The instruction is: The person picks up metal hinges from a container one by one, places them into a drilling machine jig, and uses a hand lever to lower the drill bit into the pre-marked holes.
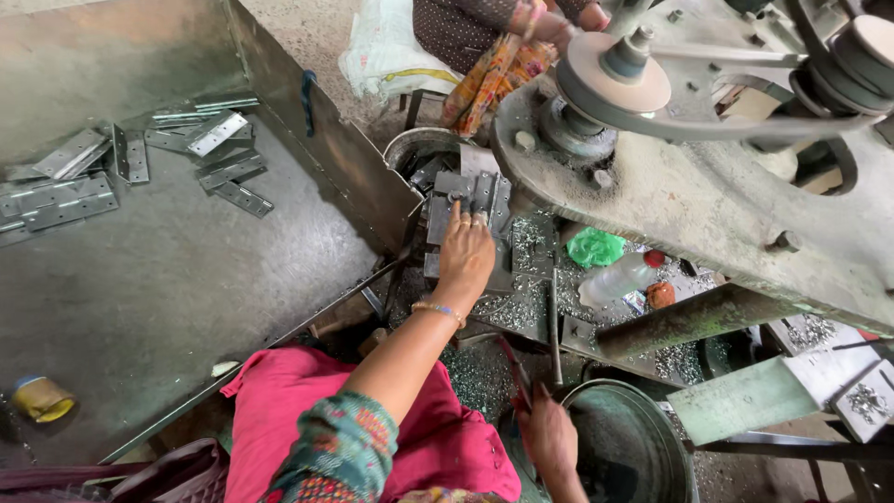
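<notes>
A big grey machine (pixel 726 186) fills the far right side. It has a round wheel (pixel 615 74) on top and a belt going around it. On the left is a big metal tray (pixel 186 307) with tall walls. Flat metal hinges (pixel 219 135) lie in a heap at the far left end of the tray.

Between the tray and the machine is a small metal block (pixel 470 200), where a hinge piece (pixel 486 194) sits. Its long side runs from near to far. The left hand (pixel 464 256) reaches out to it, and the hinge piece lies just past the fingertips, on the far side of the hand. The fingers (pixel 458 219) rest on the piece and press it. The grip looks closed onto it, but the fingers hide how it is held. This hand is much nearer to the piece than the other one.

The right hand (pixel 548 433) is low and near, beside a round metal bucket (pixel 624 447). Its grip is closed around a thin red handle (pixel 514 373).

The table (pixel 521 307) under the machine is covered in tiny shiny metal bits. A clear bottle (pixel 619 278), a green bag (pixel 594 247) and a small orange thing (pixel 660 295) lie on it. A roll of tape (pixel 39 399) sits in the near left corner of the tray.

Another person in bright patterned clothes (pixel 494 65) sits at the far side. The floor is rough and dusty.
</notes>
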